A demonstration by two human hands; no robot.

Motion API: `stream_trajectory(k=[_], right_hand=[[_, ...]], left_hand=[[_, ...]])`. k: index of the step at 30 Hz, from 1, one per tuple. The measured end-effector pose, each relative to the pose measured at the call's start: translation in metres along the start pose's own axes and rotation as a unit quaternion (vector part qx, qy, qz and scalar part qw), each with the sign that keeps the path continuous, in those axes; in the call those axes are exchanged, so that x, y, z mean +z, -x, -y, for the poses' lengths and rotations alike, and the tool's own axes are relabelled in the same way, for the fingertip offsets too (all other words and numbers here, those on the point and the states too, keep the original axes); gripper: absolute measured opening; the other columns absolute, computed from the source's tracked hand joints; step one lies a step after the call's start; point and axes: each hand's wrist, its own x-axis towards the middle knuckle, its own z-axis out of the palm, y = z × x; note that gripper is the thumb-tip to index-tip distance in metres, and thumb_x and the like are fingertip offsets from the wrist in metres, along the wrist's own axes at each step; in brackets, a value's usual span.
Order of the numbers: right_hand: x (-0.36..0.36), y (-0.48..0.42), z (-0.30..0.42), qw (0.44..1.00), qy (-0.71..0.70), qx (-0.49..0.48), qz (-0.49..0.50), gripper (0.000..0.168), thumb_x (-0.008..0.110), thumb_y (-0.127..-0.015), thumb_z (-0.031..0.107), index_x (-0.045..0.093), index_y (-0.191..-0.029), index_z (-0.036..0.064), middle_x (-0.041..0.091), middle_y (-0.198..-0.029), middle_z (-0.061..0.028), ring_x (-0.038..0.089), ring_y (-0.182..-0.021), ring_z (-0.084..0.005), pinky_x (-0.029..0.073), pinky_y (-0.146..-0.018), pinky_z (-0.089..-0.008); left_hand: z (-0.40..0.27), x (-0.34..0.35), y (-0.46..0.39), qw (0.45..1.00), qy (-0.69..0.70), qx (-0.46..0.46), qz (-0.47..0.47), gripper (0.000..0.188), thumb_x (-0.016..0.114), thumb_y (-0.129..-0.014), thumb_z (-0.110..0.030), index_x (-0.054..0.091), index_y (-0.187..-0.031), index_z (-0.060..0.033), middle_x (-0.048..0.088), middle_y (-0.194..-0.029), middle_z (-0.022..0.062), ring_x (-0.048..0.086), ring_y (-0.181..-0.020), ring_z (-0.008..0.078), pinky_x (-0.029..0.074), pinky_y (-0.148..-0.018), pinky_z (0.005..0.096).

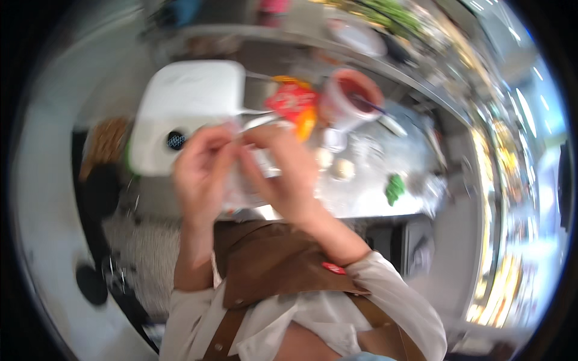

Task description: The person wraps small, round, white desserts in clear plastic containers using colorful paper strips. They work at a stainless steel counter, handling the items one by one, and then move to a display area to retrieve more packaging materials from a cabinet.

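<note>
My left hand (205, 164) and my right hand (282, 169) are raised in front of my brown apron (280, 266), their fingertips meeting at a thin, translucent plastic bag (239, 192) that hangs between them. Motion blur hides the bag's contents. Beyond my right hand lies a red and yellow packet (293, 104). A white tub (341, 106) with a red inside holds a dark-handled utensil. Two pale round balls (344, 169) sit on the metal worktop (365, 198), to the right of my right hand.
A white rounded board or lid (194, 90) with a dark round mark stands at the left. A green crumpled item (394, 189) and clear plastic (429, 192) lie at the worktop's right. Behind runs a shelf with a white plate (356, 36) and greens (393, 16); a lit display case (501, 180) is at right.
</note>
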Motion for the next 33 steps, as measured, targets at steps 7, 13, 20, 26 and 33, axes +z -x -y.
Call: stream_trajectory(k=[7, 13, 20, 26, 33], right_hand=[[-0.025, 0.003, 0.001, 0.996, 0.024, -0.002, -0.085, 0.019, 0.067, -0.07, 0.001, 0.057, -0.086, 0.001, 0.057, -0.078, -0.0096, 0.058, -0.065, -0.0264, 0.047, -0.054, -0.0339], [-0.035, 0.016, -0.001, 0.988, -0.041, 0.097, -0.109, 0.015, 0.065, -0.073, 0.0, 0.058, -0.086, 0.001, 0.058, -0.077, -0.0087, 0.06, -0.066, -0.0229, 0.048, -0.055, -0.0308], [-0.044, 0.013, -0.022, 0.869, -0.327, 0.345, -0.137, 0.009, 0.056, -0.088, 0.007, 0.052, -0.089, -0.001, 0.06, -0.082, -0.0061, 0.062, -0.076, -0.012, 0.05, -0.062, -0.0249], [-0.07, 0.022, -0.065, 0.771, -0.441, 0.42, -0.185, 0.014, 0.053, -0.093, 0.015, 0.05, -0.096, 0.002, 0.061, -0.09, -0.0082, 0.066, -0.084, -0.0171, 0.053, -0.068, -0.0243], [-0.104, 0.034, -0.102, 0.713, -0.459, 0.456, -0.27, 0.014, 0.054, -0.091, 0.014, 0.053, -0.096, 0.001, 0.063, -0.093, -0.0112, 0.067, -0.087, -0.0202, 0.057, -0.068, -0.0268]], left_hand=[[0.013, 0.018, 0.008, 0.993, -0.107, 0.046, -0.02, 0.013, 0.055, -0.09, 0.003, 0.055, -0.102, 0.0054, 0.056, -0.096, 0.0054, 0.053, -0.086, 0.0108, 0.043, -0.079, 0.0228], [0.01, 0.034, 0.012, 0.988, -0.145, 0.056, 0.021, 0.015, 0.054, -0.091, -0.001, 0.056, -0.105, 0.005, 0.052, -0.09, 0.0034, 0.052, -0.084, 0.0105, 0.042, -0.077, 0.0228], [0.007, 0.003, 0.003, 0.982, -0.177, 0.028, -0.067, 0.024, 0.051, -0.094, -0.01, 0.056, -0.113, 0.0025, 0.057, -0.1, 0.0061, 0.054, -0.089, 0.0121, 0.043, -0.081, 0.0251], [0.011, -0.07, -0.031, 0.976, -0.176, 0.026, -0.123, 0.029, 0.05, -0.095, -0.015, 0.055, -0.119, 0.0012, 0.059, -0.11, 0.0091, 0.056, -0.095, 0.0131, 0.045, -0.084, 0.0256], [0.031, -0.172, -0.068, 0.979, -0.158, -0.017, -0.132, 0.034, 0.051, -0.095, -0.017, 0.05, -0.125, -0.0002, 0.058, -0.117, 0.0117, 0.057, -0.102, 0.018, 0.047, -0.087, 0.0288]])
